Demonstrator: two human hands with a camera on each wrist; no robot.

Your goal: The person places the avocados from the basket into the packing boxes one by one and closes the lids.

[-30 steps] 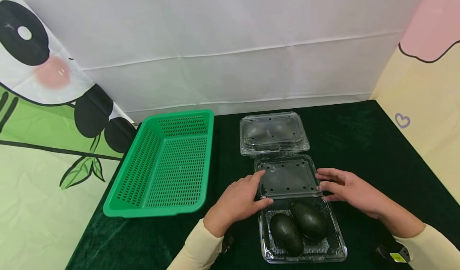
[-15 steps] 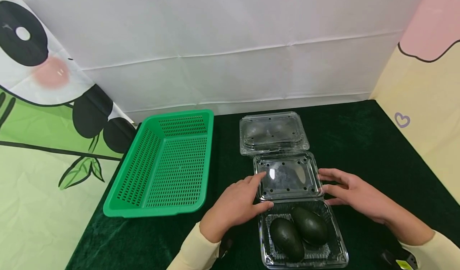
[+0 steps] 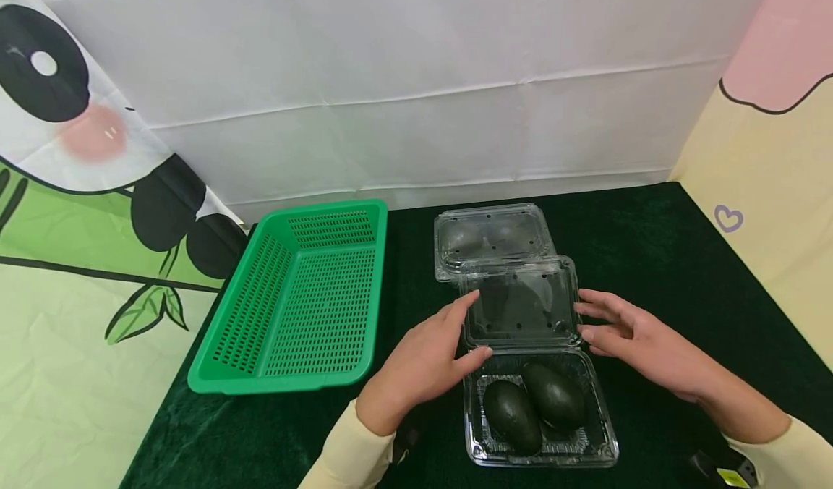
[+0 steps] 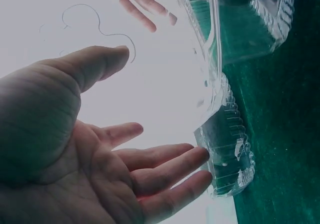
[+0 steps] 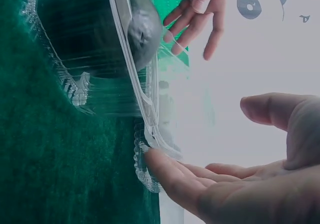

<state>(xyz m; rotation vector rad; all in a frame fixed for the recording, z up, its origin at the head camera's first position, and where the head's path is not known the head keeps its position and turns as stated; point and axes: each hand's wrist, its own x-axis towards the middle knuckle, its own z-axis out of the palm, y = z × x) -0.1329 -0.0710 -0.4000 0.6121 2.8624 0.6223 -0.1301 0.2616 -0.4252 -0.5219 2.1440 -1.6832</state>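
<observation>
A clear plastic clamshell box (image 3: 601, 442) stands in front of me with two dark avocados, one (image 3: 512, 417) on the left and one (image 3: 553, 395) on the right. Its perforated lid (image 3: 517, 308) is folded back on the far side, tilted up from the table. My left hand (image 3: 419, 359) is at the lid's left edge, thumb by the hinge and fingers extended. On the opposite side, my right hand (image 3: 628, 333) has its relaxed fingers at the lid's right edge. In the right wrist view those fingertips (image 5: 157, 159) appear to touch the clear plastic.
A closed clear clamshell (image 3: 491, 236) with blurred round contents sits behind the lid, which overlaps its front edge. To the left is a green perforated basket (image 3: 325, 308). Dark green cloth (image 3: 638, 243) covers the table, and a white fabric backdrop (image 3: 416, 113) rises behind it.
The lid first sank, then rose and tilted upward. The clamshell slid slightly toward me, then away with its avocados. Both hands moved a little farther away.
</observation>
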